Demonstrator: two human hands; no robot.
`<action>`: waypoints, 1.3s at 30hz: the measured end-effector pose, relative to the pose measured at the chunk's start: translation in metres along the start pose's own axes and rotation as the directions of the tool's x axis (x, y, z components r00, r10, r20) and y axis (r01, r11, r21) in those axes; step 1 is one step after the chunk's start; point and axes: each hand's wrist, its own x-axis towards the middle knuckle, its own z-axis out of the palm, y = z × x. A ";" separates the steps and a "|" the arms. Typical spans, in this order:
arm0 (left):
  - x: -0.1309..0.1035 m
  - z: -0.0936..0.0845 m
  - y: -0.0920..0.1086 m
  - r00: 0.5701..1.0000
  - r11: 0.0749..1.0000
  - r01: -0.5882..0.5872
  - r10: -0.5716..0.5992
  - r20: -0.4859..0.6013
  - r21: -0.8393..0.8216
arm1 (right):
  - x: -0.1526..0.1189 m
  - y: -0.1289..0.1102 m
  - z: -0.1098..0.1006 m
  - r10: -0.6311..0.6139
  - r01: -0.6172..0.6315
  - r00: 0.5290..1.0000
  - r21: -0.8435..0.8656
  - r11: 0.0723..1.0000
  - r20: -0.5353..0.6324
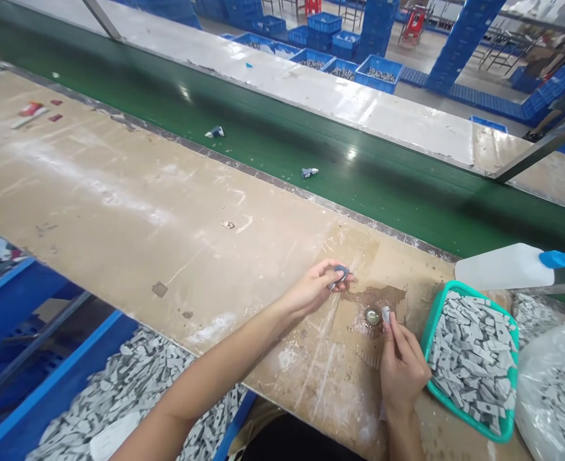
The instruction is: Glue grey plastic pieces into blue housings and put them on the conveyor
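Note:
My left hand is closed on a small dark blue plastic part, held just above the table. Between the thumb and fingers of my right hand is a small light grey plastic piece. Right beside that piece, a small round metal dish sits on a stained, wet-looking cardboard patch. A green basket full of similar grey pieces stands to the right of my right hand. The two held parts are apart from each other.
A green conveyor belt runs behind the table, carrying two small blue-and-white parts. At right lie a white squeeze bottle and a clear bag of grey pieces. A blue bin of grey pieces stands below the front edge.

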 end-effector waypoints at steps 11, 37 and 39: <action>0.000 0.005 0.002 0.998 0.990 0.055 -0.056 -0.008 -0.129 | 0.007 -0.009 -0.001 0.009 -0.008 1.000 -0.035 0.999 0.017; -0.006 0.003 -0.002 0.985 0.957 0.150 -0.167 0.048 0.250 | 0.006 -0.008 0.002 -0.156 0.160 0.985 -0.045 0.986 0.080; -0.006 0.004 -0.002 0.984 0.948 0.161 -0.177 0.036 0.274 | 0.006 -0.007 0.003 -0.167 0.172 0.982 -0.048 0.984 0.091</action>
